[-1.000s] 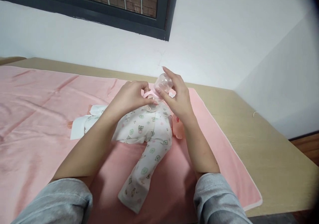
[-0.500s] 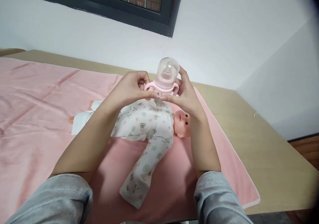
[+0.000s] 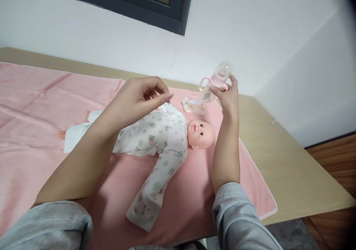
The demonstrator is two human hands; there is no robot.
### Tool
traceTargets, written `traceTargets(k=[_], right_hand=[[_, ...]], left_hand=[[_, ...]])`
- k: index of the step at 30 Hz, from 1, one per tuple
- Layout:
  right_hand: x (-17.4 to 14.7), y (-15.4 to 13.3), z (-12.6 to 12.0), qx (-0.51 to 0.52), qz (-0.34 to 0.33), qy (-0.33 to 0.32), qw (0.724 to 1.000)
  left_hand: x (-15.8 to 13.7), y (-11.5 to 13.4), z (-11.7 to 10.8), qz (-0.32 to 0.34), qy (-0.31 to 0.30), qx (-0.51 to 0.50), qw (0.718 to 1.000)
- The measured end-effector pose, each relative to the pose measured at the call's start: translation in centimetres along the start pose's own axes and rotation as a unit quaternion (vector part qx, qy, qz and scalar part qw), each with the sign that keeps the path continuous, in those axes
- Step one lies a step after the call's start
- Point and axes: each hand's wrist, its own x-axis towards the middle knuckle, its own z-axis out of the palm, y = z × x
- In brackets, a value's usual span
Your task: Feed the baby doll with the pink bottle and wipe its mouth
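A clear baby bottle [image 3: 207, 94] with a pink collar, two pink handles and a clear domed cap is held up by my right hand [image 3: 229, 98], its fingers closed around the handle side. The bottle tilts to the right above the back edge of the pink cloth. My left hand [image 3: 147, 98] hovers over the doll's body with fingers loosely curled and nothing visible in them. Beneath it a baby doll [image 3: 201, 133] lies on its back, head to the right, in a white printed top [image 3: 151, 135] and white trousers [image 3: 75, 135].
A pink cloth [image 3: 191, 190] covers much of the wooden table [image 3: 267, 161]. Beside the doll's head lies a small, crumpled-looking clear and white packet [image 3: 193, 105]. Behind stand a white wall [image 3: 222, 20] and a dark window frame [image 3: 155, 13].
My left hand has let go of the bottle. My right hand has carried it to the right, tilting it, and the packet has come into view. The camera view has shifted slightly.
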Motion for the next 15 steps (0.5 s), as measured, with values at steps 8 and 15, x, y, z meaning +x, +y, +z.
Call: traceTargets(k=[8, 15], right_hand=[[0.6, 8.2, -2.3, -0.083, 0.179, 0.181, 0.963], [-0.4, 11.6, -0.9, -0.131, 0.241, 0.148, 0.950]], left_hand=[[-0.2, 0.4, -0.1, 0.030, -0.071, 0.035, 0.996], [-0.3, 0.7, 0.0, 0.004, -0.117, 0.033, 0.993]])
